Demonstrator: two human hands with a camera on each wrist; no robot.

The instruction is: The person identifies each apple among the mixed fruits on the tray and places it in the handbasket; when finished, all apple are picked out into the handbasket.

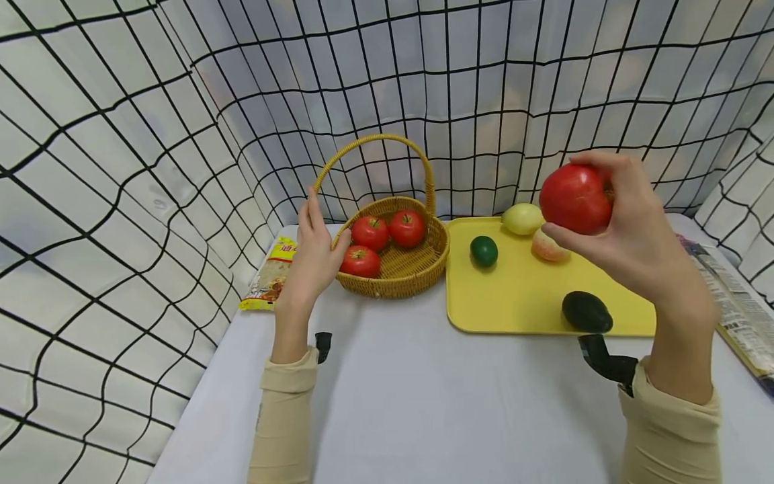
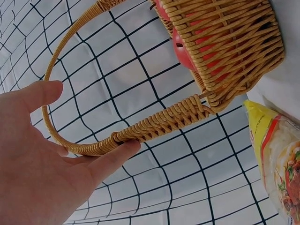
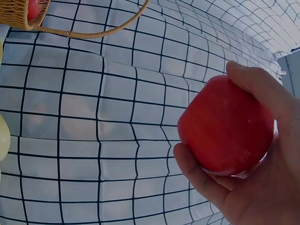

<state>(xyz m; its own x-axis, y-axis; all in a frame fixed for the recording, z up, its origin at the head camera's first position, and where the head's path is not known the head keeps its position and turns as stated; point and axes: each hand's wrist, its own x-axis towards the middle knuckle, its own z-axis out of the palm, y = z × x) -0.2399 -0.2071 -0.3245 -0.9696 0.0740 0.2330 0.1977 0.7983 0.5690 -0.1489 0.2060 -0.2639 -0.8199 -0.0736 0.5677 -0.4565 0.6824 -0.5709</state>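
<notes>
- Head view: wicker basket (image 1: 399,265) holds three tomatoes (image 1: 370,232). Yellow tray (image 1: 520,296) carries a green fruit (image 1: 484,251), a pale yellow fruit (image 1: 523,218), a dark avocado (image 1: 586,311) and a part-hidden pinkish fruit (image 1: 549,247). Right hand (image 1: 629,228) is raised above the tray, gripping a red apple (image 1: 576,199). Left hand (image 1: 311,259) sits at the basket's left rim, fingers straight.
- Left wrist view: fingertip (image 2: 124,149) touches the basket handle (image 2: 154,126); hand relaxed, holding nothing. Yellow packet (image 2: 276,154) lies beside the basket.
- Right wrist view: thumb and fingers curl round the apple (image 3: 225,126), seen against the grid backdrop (image 3: 93,117).

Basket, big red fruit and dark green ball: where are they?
basket (image 1: 417,272), head view, front woven wall
big red fruit (image 1: 574,199), head view, its middle
dark green ball (image 1: 484,251), head view, its middle
</notes>
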